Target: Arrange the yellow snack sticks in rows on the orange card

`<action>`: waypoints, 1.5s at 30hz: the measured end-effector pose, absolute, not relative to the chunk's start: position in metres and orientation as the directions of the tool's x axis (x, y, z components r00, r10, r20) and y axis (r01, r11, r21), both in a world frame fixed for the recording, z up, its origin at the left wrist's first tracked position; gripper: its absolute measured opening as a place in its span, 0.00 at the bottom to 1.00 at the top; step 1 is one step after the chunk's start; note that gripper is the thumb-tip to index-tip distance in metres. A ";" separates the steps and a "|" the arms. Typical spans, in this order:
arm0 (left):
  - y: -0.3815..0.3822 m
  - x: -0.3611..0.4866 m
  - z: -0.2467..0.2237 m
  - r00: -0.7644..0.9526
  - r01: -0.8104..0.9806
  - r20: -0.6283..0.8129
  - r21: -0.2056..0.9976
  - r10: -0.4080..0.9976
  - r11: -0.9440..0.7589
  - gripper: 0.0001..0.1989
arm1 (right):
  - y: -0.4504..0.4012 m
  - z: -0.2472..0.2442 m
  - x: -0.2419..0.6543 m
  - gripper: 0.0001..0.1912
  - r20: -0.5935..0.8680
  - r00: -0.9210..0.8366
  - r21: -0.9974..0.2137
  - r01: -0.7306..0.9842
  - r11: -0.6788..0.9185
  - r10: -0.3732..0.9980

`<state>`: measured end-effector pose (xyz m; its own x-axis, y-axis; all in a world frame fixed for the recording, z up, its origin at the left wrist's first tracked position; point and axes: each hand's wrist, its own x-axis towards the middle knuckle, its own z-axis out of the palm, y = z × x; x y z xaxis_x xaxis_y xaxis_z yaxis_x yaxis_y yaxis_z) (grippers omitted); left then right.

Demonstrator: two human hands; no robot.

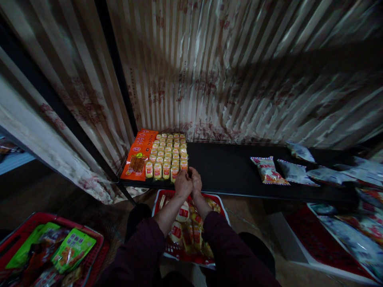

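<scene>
Yellow snack packs (167,153) stand upright in tight rows just left of the middle of the frame, as I follow the head view from afar. They sit on a black shelf (221,163), their red labels facing me along the front row. Orange bags (139,153) lie flat against their left side, overlapping one another.

At the centre of the frame, the left hand (183,184) and the right hand (195,179) meet at the shelf's front edge, by the right end of that front row. Fingers are drawn in close together, so the grip looks narrow on both; the backs of the hands hide the rest, and I cannot tell whether either one holds a pack.

Below the forearms, at the bottom centre, I see a red basket (223,207) filled with wrapped food (183,213). Another basket (70,222) at the lower left carries a green bag (73,250) among darker packets. Further along the shelf, towards the right edge, lie puffed bags (269,170), the farthest ones blurred. Pleated curtain (239,79) fills the upper frame, with a dark post (116,67) crossing its left part.
</scene>
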<state>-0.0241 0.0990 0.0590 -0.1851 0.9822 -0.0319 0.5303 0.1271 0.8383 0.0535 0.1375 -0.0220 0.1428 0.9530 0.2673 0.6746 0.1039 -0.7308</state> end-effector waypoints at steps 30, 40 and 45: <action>0.112 -0.019 0.041 -0.215 0.480 0.047 0.875 0.975 0.064 0.12 | 0.155 -0.020 0.059 0.25 0.290 0.053 -0.700 0.692 0.175 0.955; 0.112 -0.019 0.042 -0.204 0.496 0.027 0.865 0.979 0.079 0.14 | 0.157 -0.023 0.060 0.26 0.279 0.012 -0.696 0.691 0.194 0.960; 0.109 -0.020 0.044 -0.203 0.502 0.035 0.862 0.978 0.074 0.15 | 0.156 -0.022 0.060 0.26 0.279 0.022 -0.687 0.703 0.183 0.960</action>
